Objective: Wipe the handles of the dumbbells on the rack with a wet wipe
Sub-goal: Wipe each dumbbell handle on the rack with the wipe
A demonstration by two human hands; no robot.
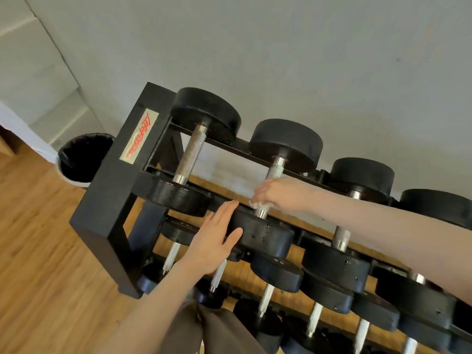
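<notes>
Nearest the camera, the left hand (214, 240) lies flat with straight fingers against the near head of the second dumbbell (265, 237) on the top tier, steadying it. Just beyond, the right hand (277, 194) is curled round that dumbbell's handle (274, 171), clamping a white wet wipe (256, 204) at the handle's near end — the handle's long axis runs away from the person toward the wall, so a stroke would likely travel outward along it. The black rack (109, 190) stands on a wood floor (38, 251); a lined bin (81, 157) sits beside it, against a pale wall (281, 47).
</notes>
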